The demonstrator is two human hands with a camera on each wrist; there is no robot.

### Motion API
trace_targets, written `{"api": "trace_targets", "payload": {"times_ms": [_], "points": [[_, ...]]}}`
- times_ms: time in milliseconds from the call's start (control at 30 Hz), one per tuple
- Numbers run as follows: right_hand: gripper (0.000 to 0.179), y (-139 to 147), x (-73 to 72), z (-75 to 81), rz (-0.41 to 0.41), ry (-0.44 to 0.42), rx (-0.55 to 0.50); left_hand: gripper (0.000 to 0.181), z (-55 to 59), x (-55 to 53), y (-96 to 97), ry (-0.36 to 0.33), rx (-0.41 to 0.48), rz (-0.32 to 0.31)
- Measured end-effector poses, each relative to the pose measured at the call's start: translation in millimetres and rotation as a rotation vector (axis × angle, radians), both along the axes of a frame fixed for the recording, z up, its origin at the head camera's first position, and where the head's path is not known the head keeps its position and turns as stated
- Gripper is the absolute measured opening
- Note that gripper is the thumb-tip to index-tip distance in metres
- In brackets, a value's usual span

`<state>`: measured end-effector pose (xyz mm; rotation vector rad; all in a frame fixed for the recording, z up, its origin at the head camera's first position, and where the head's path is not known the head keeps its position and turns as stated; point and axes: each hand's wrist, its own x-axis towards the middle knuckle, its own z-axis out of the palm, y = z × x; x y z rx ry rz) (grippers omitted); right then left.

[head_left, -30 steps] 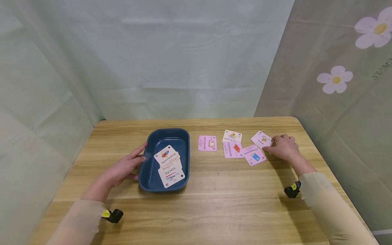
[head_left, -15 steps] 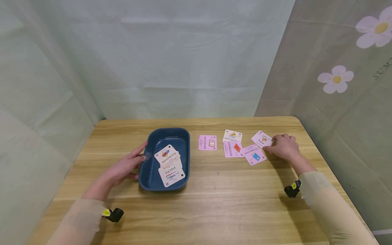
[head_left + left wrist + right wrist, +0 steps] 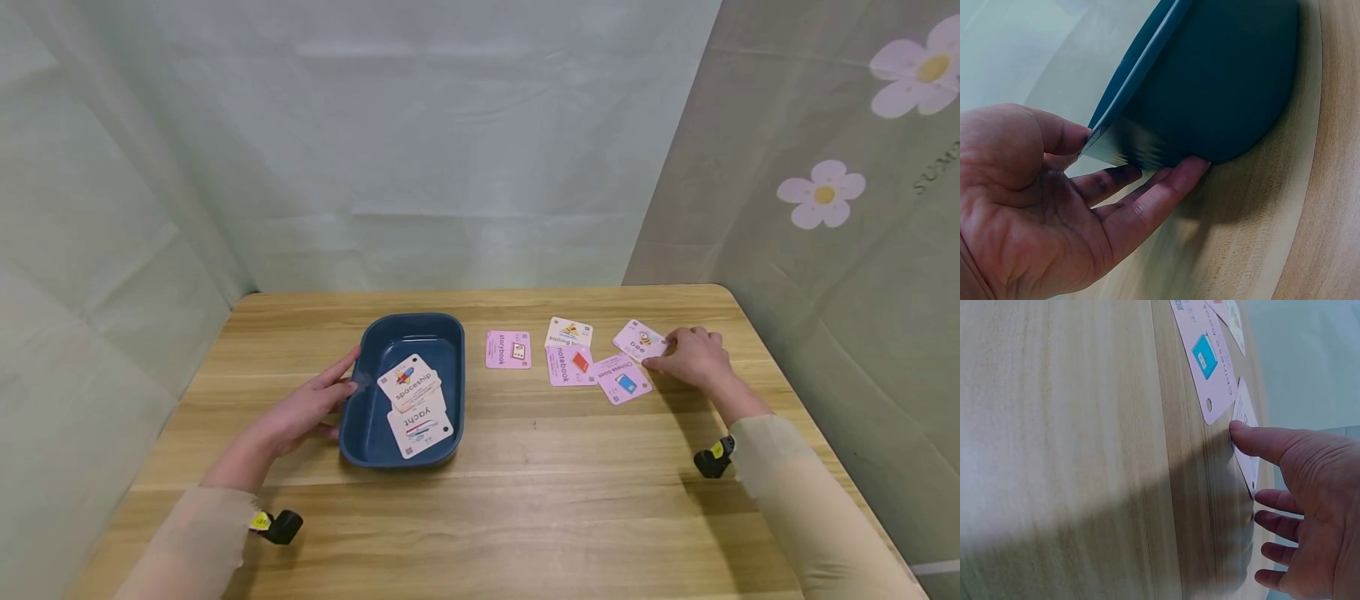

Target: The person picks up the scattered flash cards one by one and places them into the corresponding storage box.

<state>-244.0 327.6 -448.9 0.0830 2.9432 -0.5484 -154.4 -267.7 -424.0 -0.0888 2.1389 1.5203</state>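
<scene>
While left hand (image 3: 309,408) on tray (image 3: 366,433), right hand (image 3: 696,360) at bee card (image 3: 638,339).

blue bin (image 3: 412,329): deep rounded rectangle, left of centre in head view, opening up, overlapping white cards (image 3: 422,432) inside. bee card (image 3: 636,340): pale pink, bee printed above the word, face up, askew, right of centre; can't tell if flat or lifted.

L arm (image 3: 187,542) reaches fwd & inward, sleeved to just abv. the wrist (image 3: 238,471); R arm (image 3: 817,508) ditto, opp. side. L hand (image 3: 311,408) in a pinch grip, thumb (image 3: 1063,134) opp. spread fingers (image 3: 1154,209). R hand (image 3: 697,360) well apart from L, back up, also pinching, thumb out, other four digits slightly bent w/ gaps btwn.
</scene>
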Motion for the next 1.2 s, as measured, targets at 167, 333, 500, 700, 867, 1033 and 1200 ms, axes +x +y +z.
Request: {"api": "trace_targets", "payload": {"times_ms": [167,333,500,700,867,1033,1200], "points": [[0.077,-1.7,-0.9,1.6,-0.007,0.001,-0.004,0.066,-0.6,-0.5,-0.5,-0.001,-0.001,-0.002],[0.079,-3.8,-1.7,1.4,-0.055,0.016,-0.037,0.066,-1.0,-1.1,-0.6,-0.005,0.005,-0.006],[0.079,-6.8,-1.1,0.1,-0.119,0.024,-0.103,0.066,0.4,-0.8,0.1,-0.007,0.004,-0.004],[0.080,-10.7,-0.2,-2.9,-0.184,0.044,-0.148,0.066,1.9,-0.4,1.1,-0.011,-0.003,-0.003],[0.072,-10.4,-0.5,-5.1,-0.187,0.093,-0.195,0.066,1.1,-0.5,0.8,-0.011,0.002,-0.004],[0.063,-10.3,0.1,-4.4,-0.182,0.115,-0.227,0.066,0.7,-0.6,0.9,-0.014,0.002,0.001],[0.064,-10.6,0.2,-1.6,-0.170,0.148,-0.264,0.066,0.5,-0.6,0.6,-0.011,0.000,0.000]]}}
